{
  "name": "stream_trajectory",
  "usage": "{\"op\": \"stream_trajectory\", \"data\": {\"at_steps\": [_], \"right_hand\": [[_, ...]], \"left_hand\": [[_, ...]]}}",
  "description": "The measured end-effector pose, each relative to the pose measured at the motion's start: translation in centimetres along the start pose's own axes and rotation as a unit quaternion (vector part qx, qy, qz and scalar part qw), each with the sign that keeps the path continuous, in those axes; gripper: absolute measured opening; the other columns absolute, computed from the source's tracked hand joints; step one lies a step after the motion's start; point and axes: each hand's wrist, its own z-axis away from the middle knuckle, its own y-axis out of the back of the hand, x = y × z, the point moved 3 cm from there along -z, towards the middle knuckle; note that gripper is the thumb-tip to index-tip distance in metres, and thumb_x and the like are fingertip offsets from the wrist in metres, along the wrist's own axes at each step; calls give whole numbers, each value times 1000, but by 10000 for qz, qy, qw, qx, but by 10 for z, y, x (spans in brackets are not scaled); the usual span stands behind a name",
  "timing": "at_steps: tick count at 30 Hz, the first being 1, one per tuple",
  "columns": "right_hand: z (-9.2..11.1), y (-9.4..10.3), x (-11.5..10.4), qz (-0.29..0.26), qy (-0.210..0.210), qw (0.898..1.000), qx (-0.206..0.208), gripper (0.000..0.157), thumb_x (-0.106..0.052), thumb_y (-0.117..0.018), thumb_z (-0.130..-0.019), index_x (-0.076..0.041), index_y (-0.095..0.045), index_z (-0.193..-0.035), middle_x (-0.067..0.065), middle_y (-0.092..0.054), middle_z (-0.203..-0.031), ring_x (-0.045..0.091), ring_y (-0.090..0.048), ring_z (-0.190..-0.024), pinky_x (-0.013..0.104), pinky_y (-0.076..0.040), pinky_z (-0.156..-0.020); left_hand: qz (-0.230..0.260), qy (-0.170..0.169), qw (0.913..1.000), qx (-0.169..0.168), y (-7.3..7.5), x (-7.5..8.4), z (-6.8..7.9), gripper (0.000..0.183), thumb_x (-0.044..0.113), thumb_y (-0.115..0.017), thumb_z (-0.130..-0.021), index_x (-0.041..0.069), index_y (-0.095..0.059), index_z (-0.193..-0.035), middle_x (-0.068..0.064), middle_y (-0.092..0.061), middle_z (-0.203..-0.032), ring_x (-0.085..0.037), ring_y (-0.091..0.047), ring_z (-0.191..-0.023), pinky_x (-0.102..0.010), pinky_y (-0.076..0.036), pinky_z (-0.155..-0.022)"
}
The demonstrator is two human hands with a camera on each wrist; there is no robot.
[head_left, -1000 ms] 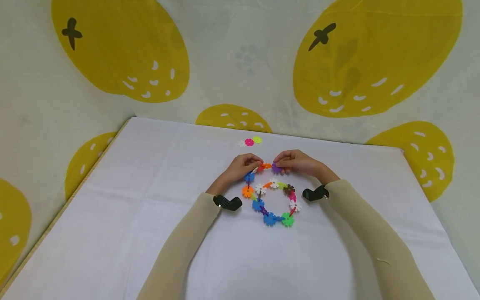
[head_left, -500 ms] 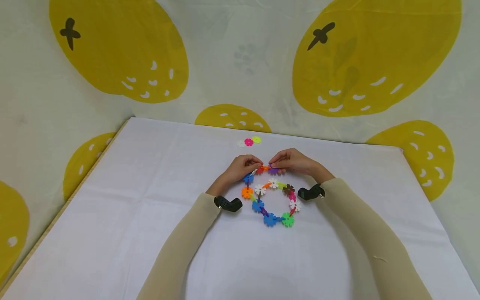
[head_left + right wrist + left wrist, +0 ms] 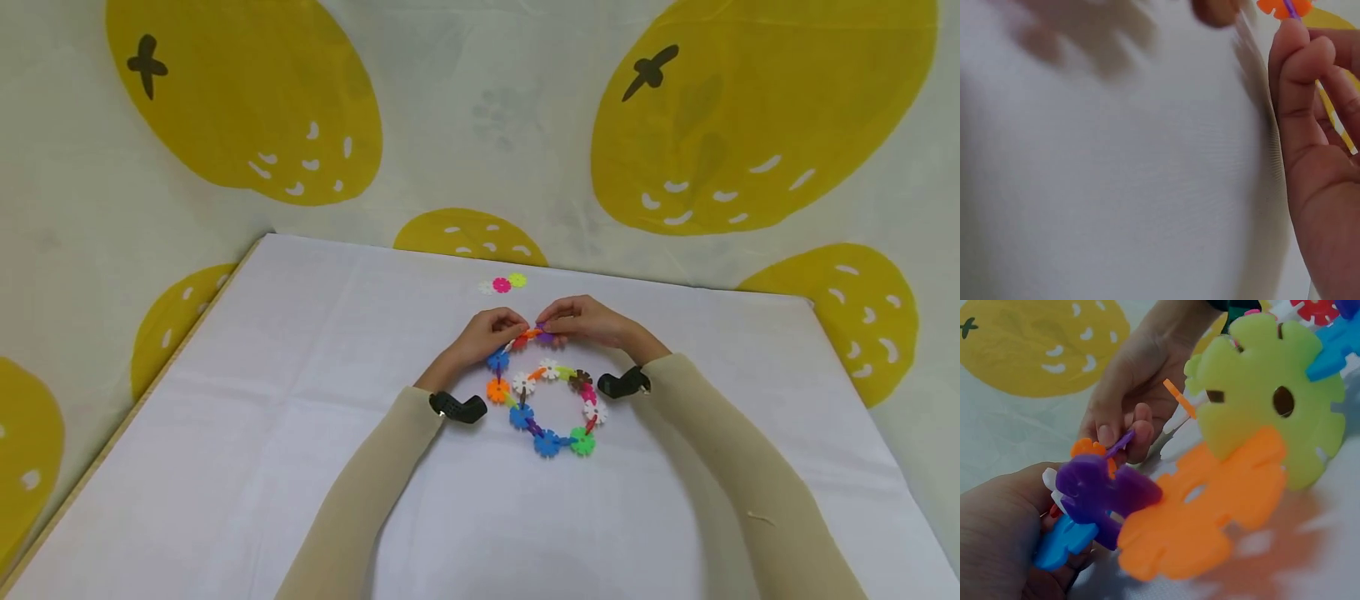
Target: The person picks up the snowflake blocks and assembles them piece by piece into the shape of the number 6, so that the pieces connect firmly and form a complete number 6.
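My left hand [image 3: 486, 335] pinches the end of a chain of flower-shaped interlocking discs at a red disc [image 3: 520, 342]. Beyond it an orange disc [image 3: 533, 332] stands at the chain's tip. A purple disc [image 3: 545, 334] is pinched between thumb and fingers of my right hand [image 3: 588, 322], its edge right at the orange disc. The left wrist view shows this purple disc [image 3: 1121, 444] nearly edge-on against the orange one [image 3: 1085, 447]. The chain runs down through a blue disc [image 3: 497, 360] and another orange disc [image 3: 498, 391] into a ring of linked discs [image 3: 547, 443].
Behind the hands lie three loose discs: white [image 3: 486, 287], pink [image 3: 502, 285] and yellow [image 3: 517, 281]. A white cloth covers the table [image 3: 225, 433]. A fabric wall with yellow fruit prints [image 3: 487, 125] rises at the back edge.
My right hand has moved a little left, bringing the purple disc from a small gap up against the orange disc. My left hand keeps its hold; the ring has barely shifted.
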Motion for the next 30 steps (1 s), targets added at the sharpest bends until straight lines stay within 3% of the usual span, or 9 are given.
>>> {"op": "stream_trajectory", "data": {"at_steps": [6, 16, 24, 30], "right_hand": [[-4, -3, -2, -7, 29, 9998, -202, 29, -7, -57, -98, 7, -58, -124, 6, -68, -102, 15, -63, -77, 27, -55, -80], [-11, -9, -12, 118, 43, 9998, -164, 21, -8, -65, -93, 5, -62, -111, 9, -69, -93, 17, -63, -75, 27, -55, -77], [-20, -4, -18, 572, -48, 9983, 130, 26, -18, -62, -97, 3, -64, -111, 7, -68, -91, 19, -60, -73, 27, -53, -72], [-30, 2, -22, 637, -50, 9968, 478, 28, -14, -65, -95, 7, -63, -113, 7, -68, -89, 18, -59, -74, 26, -53, -70]], "left_hand": [[81, 51, 10000, -27, 2, -1, 1, 28, 23, -60, -98, 1, -66, -114, -12, -69, -101, -14, -60, -81, -19, -48, -74], [-45, -1, 9999, -106, 4, -2, 2, 28, 22, -64, -96, 1, -68, -113, -12, -71, -99, -11, -60, -76, -19, -49, -70], [-96, -67, 9997, -192, 1, -2, 0, 26, 22, -64, -96, 2, -68, -111, -9, -70, -96, -12, -59, -75, -20, -49, -69], [-30, -57, 9998, -206, -1, -3, 0, 26, 21, -64, -96, 4, -68, -114, -9, -70, -100, -13, -61, -79, -20, -51, -71]]}}
